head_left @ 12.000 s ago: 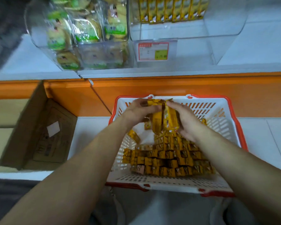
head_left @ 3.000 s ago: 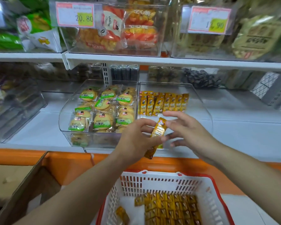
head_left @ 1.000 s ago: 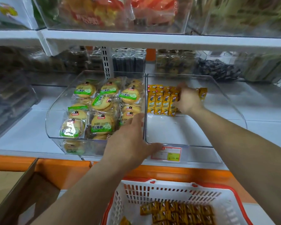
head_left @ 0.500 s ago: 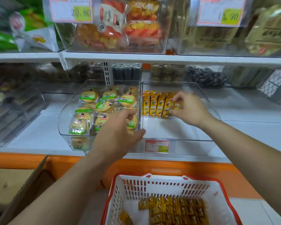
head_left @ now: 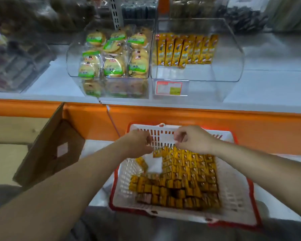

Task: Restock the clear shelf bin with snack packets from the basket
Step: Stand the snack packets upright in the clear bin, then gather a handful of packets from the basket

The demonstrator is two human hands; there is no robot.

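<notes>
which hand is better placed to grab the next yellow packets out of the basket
Probably the right hand: it hovers directly over the far end of the yellow packets packed in the basket. The left hand hangs over the sparser left side, near a single loose packet. Both look empty.

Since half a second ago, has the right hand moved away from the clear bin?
Yes. The right hand left the clear bin and now hovers over the basket.

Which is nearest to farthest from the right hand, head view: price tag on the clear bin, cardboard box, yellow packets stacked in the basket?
From the right hand:
1. Yellow packets in the basket, just below the hand.
2. Price tag on the clear bin's front, above and slightly left.
3. Cardboard box, far left on the floor.
</notes>
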